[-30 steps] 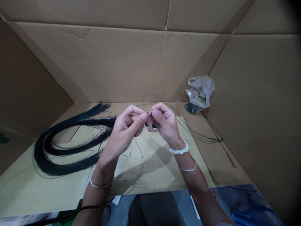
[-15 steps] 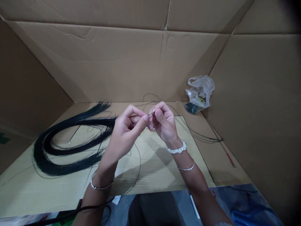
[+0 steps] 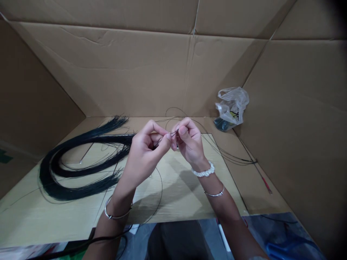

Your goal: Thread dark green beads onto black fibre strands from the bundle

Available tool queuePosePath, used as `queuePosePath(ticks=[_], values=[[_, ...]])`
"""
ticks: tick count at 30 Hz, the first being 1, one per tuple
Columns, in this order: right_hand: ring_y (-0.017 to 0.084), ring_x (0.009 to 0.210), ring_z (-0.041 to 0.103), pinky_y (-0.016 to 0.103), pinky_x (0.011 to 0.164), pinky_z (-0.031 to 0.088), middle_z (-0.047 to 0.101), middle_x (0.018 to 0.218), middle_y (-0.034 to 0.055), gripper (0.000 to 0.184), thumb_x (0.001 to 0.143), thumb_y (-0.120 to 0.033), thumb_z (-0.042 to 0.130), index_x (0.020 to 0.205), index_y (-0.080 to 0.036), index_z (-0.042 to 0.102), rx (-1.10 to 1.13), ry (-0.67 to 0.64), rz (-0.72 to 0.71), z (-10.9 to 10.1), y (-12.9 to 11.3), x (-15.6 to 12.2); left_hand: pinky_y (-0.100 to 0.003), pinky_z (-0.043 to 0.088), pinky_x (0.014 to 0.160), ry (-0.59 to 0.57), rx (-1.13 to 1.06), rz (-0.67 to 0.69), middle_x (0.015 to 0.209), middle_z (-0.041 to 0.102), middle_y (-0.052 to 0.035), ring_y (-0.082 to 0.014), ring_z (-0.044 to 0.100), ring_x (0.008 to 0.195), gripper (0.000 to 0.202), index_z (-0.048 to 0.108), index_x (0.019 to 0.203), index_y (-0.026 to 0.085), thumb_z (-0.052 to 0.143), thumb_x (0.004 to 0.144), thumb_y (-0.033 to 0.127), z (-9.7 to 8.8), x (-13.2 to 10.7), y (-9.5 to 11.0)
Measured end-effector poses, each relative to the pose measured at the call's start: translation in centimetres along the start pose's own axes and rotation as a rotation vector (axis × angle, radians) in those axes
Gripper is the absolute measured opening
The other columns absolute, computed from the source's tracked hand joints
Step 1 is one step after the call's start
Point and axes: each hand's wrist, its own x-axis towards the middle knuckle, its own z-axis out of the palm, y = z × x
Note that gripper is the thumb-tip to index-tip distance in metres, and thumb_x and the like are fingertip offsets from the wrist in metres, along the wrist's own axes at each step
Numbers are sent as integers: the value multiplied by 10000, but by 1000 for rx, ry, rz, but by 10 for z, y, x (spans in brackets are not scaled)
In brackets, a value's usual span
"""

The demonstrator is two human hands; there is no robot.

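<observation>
A thin black strand (image 3: 173, 134) pinched up between both sets of fingertips!

Thumb and fingertips of the left hand (image 3: 145, 151) press together on it, the right hand (image 3: 189, 142) pinches just beside, wrists raised and angled inward; a looped bundle of glossy black strands (image 3: 81, 140) lies left of the hands.

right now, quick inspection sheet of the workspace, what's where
surface: pale board laid over cardboard, arm shadows across it
job's things: thin black strands pinched between left hand and right hand; long black strand bundle looped to the left
clutter: crumpled plastic bag in the far right corner
grippers: both hands hold a fingertip grip on the strands
cables: black cord along the near edge
surroundings: cardboard walls on three sides
</observation>
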Motion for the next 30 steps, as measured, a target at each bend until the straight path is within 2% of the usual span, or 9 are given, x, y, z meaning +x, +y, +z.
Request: queuePosePath(ticks=[5, 11, 16, 24, 30], values=[[53, 496, 623, 173, 444, 480, 718, 753, -60, 209, 933, -385, 700, 851, -235, 580, -9, -19, -22, -2, -1, 0, -142, 305, 414, 5, 0, 13, 513, 470, 87, -41, 444, 435, 162, 535, 824, 184, 641, 946, 176, 1, 0, -1], [58, 491, 612, 191, 461, 487, 717, 744, -57, 249, 911, -418, 718, 836, -228, 575, -103, 15, 0, -3, -6, 1, -139, 299, 411, 20, 2, 17, 513, 461, 89, -37, 439, 430, 168, 546, 821, 182, 668, 938, 183, 1, 1, -2], [64, 527, 625, 202, 505, 512, 726, 744, -47, 199, 909, -361, 735, 844, -220, 610, -156, 27, -38, -4, -11, 1, -143, 297, 406, 24, -5, 6, 557, 564, 53, -42, 466, 446, 211, 539, 816, 183, 703, 934, 245, 0, 1, -3], [64, 518, 618, 207, 488, 500, 712, 749, -49, 260, 907, -443, 720, 841, -230, 588, -158, 12, -32, -5, -9, 2, -155, 349, 435, 14, 37, 12, 525, 522, 60, -69, 534, 489, 221, 543, 816, 191, 688, 953, 286, 1, -1, -4], [68, 494, 608, 212, 468, 503, 702, 753, -53, 288, 900, -492, 708, 855, -245, 567, -141, 5, 6, -6, -5, 2, -168, 341, 426, 18, 58, 1, 541, 558, 47, -75, 541, 488, 208, 542, 823, 197, 673, 962, 281, 1, -1, -3]])
